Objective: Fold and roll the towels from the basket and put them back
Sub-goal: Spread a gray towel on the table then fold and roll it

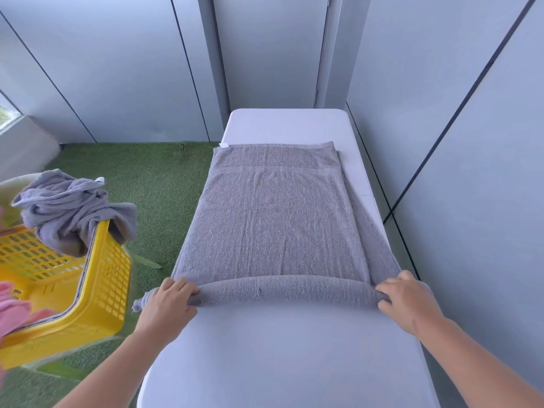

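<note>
Centre frame, a folded grey terry towel (276, 213) lies flat on the long white padded table (282, 343), its near edge rolled up. The left hand (169, 300) and right hand (404, 298) each grip an end of the roll, fingers curled over. At left, a yellow perforated plastic basket (97, 293) holds a crumpled grey towel (70, 207) over its rim.

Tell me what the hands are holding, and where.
The grey towel: left hand grips the rolled part's left end, right hand its right end.

Flat towel (273, 219): was grey
Crumpled towel (67, 201): was grey
Basket (109, 290): was yellow, hole-gridded
Cloth (11, 307): was pink
Turf (159, 184): was green
Table (279, 348): was white
</note>
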The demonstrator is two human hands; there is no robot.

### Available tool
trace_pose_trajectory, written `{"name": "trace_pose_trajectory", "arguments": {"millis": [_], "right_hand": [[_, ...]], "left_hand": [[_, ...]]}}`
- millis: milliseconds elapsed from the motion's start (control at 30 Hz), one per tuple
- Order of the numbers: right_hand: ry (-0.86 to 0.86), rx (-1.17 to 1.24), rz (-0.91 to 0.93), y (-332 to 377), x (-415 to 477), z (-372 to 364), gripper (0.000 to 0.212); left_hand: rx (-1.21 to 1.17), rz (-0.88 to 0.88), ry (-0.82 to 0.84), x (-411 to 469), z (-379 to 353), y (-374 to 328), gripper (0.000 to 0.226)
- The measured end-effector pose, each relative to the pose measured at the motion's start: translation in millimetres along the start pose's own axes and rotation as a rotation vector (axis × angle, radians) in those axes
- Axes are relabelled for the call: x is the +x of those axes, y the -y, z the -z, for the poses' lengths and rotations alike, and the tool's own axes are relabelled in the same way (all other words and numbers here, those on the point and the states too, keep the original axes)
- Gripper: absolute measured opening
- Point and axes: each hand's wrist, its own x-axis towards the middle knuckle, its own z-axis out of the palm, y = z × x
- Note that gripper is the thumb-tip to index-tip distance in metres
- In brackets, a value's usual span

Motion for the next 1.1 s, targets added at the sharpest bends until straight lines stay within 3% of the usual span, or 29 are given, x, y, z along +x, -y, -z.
{"name": "trace_pose_trajectory", "arguments": {"millis": [200,300,467,533,600,733,800,933,1033,1100], "right_hand": [[0.089,0.063,-0.041,-3,-6,-1,0.029],[0.040,0.074,-0.070,3,-9,4,0.019],[-0.148,0.218,-0.086,10,-11,8,0.024],[-0.158,0.212,-0.061,8,-12,8,0.025],[-0.125,0.166,-0.020,6,-12,6,0.035],[0.001,0.051,0.030,3,-10,2,0.055],[0.013,0.003,0.009,7,-9,5,0.049],[0.027,0.007,-0.032,10,-9,10,0.023],[0.083,0.080,-0.097,-3,-15,-7,0.024],[0.097,0.065,-0.092,-11,-23,-18,0.013]], "left_hand": [[0.072,-0.080,0.025,0,7,1,0.036],[0.072,-0.054,-0.043,0,10,0,0.029],[-0.054,-0.014,-0.121,2,7,0,0.018],[-0.087,-0.006,-0.125,2,4,-1,0.023],[-0.073,-0.032,-0.142,1,3,-2,0.013],[0.043,-0.041,-0.033,-4,2,-2,0.043],[0.065,-0.009,0.034,-3,4,-3,0.050],[0.112,-0.017,0.041,0,4,-2,0.032],[0.114,-0.067,0.012,-9,3,0,0.026],[0.093,-0.085,0.003,-21,0,1,0.024]]}}
